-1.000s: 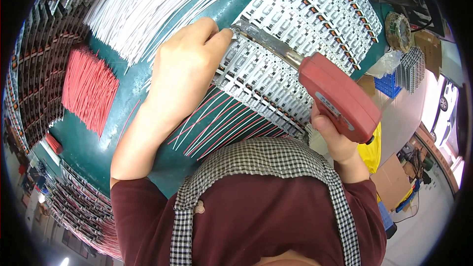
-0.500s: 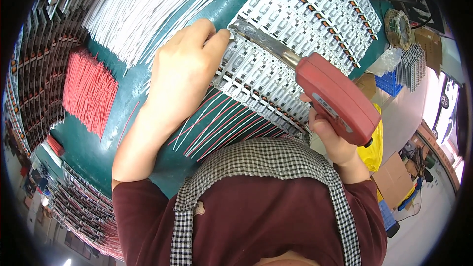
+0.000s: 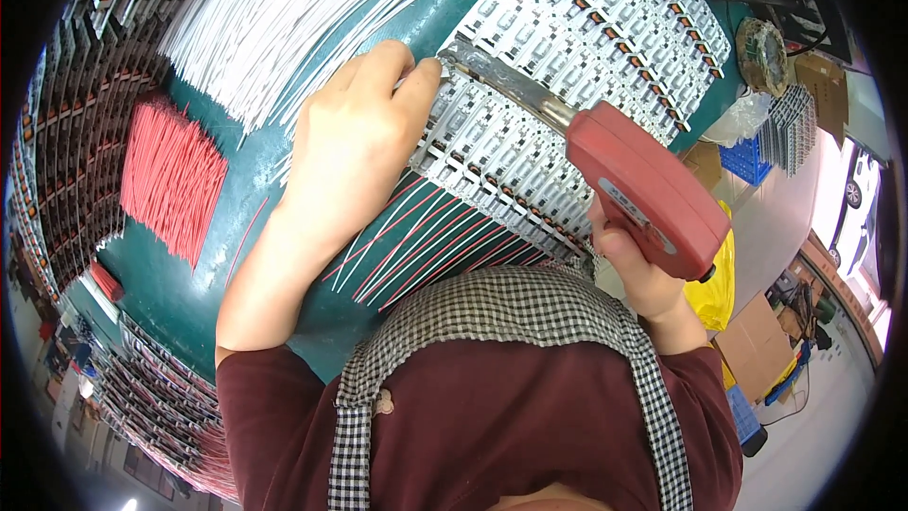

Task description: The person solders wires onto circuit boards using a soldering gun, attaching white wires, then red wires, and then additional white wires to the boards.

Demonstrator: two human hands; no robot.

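Observation:
My right hand (image 3: 636,270) is wrapped round the handle of a red soldering gun (image 3: 653,189). Its long, darkened metal barrel points to the upper left, over white circuit boards (image 3: 511,161) laid out in rows. At the left edge of those boards, my left hand (image 3: 364,128) is pinched closed close to the barrel's tip. What its fingertips hold is hidden. Red and white wires (image 3: 416,237) stick out from the boards' near edge toward my checked apron.
A large pile of white wires (image 3: 274,28) lies at the far left of the green table (image 3: 170,293), with a bundle of red wires (image 3: 170,180) nearer. Stacked boards (image 3: 66,132) line the left edge. A roll of tape (image 3: 763,55) is at the right.
My left hand has shifted very slightly down, still beside the tip. The fingers of my right hand have moved a little on the handle; the soldering gun stays nearly in place.

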